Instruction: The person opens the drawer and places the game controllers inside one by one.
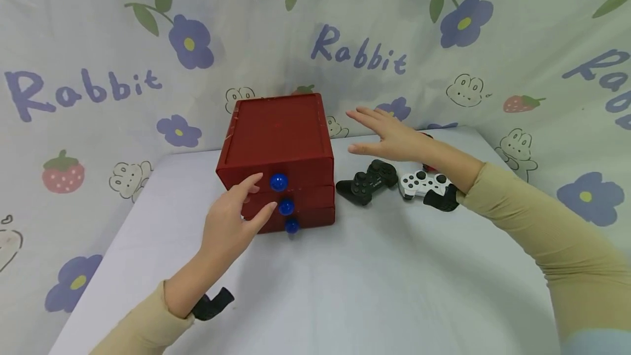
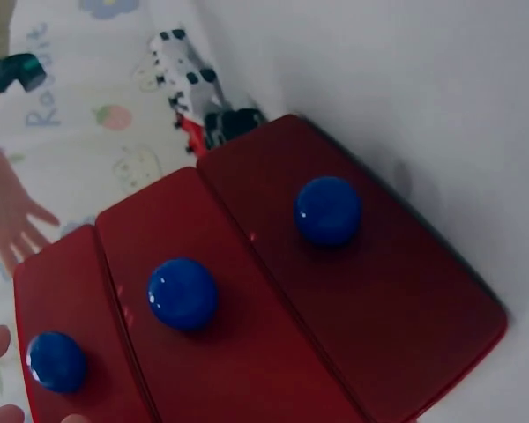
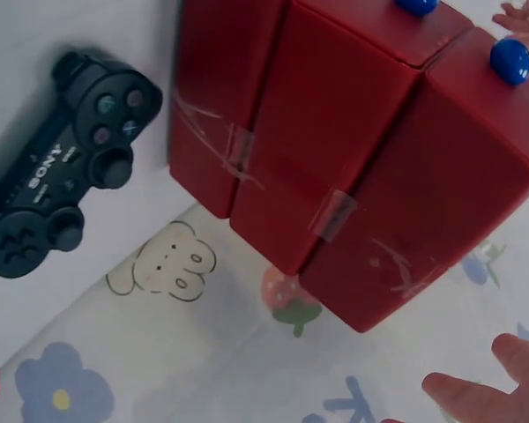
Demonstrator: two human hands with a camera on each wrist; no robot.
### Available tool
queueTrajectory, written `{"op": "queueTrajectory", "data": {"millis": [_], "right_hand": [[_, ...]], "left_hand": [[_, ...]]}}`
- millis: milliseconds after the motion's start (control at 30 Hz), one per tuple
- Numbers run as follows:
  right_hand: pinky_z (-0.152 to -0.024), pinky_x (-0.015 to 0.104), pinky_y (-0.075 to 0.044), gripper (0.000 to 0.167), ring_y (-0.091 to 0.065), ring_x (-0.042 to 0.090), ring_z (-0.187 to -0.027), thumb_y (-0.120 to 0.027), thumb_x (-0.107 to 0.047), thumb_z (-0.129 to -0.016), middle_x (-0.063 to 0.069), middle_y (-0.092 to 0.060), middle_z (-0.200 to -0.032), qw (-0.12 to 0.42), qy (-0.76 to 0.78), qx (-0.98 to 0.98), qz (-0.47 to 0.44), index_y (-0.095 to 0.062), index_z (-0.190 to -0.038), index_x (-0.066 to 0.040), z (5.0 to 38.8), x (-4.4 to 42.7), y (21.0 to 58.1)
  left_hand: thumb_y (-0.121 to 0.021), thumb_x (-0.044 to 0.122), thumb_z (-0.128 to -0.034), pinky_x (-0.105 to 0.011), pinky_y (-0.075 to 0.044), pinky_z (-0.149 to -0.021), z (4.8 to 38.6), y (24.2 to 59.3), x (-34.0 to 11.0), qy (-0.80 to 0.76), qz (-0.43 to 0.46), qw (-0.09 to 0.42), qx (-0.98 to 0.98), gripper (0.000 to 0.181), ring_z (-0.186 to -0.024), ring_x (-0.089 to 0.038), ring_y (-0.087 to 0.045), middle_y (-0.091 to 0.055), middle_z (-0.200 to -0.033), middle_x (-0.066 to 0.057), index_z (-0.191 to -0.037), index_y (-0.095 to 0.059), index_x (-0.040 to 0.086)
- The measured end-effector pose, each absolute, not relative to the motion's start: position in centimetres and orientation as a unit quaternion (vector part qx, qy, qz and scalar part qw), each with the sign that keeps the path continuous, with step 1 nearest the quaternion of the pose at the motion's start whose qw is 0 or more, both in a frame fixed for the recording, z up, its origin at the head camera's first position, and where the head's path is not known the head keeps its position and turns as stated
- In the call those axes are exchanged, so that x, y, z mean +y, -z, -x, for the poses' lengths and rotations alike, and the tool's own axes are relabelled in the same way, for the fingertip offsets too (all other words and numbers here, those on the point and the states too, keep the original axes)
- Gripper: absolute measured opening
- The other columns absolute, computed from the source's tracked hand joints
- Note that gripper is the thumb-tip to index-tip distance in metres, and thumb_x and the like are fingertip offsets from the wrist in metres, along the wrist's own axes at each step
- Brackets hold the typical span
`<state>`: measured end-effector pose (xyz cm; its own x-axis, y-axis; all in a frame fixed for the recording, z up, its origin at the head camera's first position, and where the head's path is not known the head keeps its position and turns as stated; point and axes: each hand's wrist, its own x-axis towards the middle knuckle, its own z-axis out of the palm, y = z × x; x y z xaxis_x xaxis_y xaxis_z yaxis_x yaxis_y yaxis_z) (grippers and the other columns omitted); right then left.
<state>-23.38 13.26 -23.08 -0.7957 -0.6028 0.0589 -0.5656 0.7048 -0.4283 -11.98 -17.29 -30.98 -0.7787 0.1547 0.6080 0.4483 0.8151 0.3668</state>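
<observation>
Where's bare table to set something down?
Widest patch: white tabletop in front of the red drawer unit and black controller. Second: strip between the unit's left side and the printed backdrop. Crowded: right of the unit, black controller, white controller, partly hidden red item; left grip hovers by the blue knobs.

Red drawers (image 1: pixel 293 163), blue knobs (image 1: pixel 286 207), black controller (image 1: pixel 370 182)

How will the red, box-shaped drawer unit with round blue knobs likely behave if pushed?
The red, box-shaped drawer unit looks rigid, given its straight edges and flat faces. Its broad, squat shape suggests sliding rather than tipping. Clear tape strips bridging its tiers hint they may move together.
</observation>
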Motion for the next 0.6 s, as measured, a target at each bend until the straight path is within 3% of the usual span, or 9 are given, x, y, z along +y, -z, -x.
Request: {"op": "queueTrajectory", "data": {"millis": [300, 600], "right_hand": [[-0.104, 0.060, -0.016, 0.072, -0.008, 0.030, -0.140, -0.052, -0.046, -0.088, 0.006, -0.010, -0.153, 0.079, 0.258, 0.897, 0.349, -0.020, -0.147, -0.021, 25.0, 10.5, 23.8], [-0.106, 0.057, -0.017, 0.072, -0.009, 0.029, -0.140, -0.052, -0.048, -0.087, 0.005, -0.007, -0.154, 0.104, 0.277, 0.887, 0.354, -0.022, -0.146, -0.020, 25.8, 8.3, 24.7]], "left_hand": [[-0.076, 0.017, -0.0742, -0.041, -0.052, -0.073, 13.2, 30.2, -16.0, 0.274, 0.170, 0.264, -0.909, 0.050, -0.086, -0.024, -0.060, -0.065, -0.095, -0.011, -0.120, -0.057, 0.008], [-0.075, 0.015, -0.0757, -0.039, -0.051, -0.071, 13.7, 30.1, -15.6, 0.264, 0.153, 0.240, -0.922, 0.043, -0.082, -0.023, -0.059, -0.065, -0.090, -0.009, -0.116, -0.060, 0.008]]}}
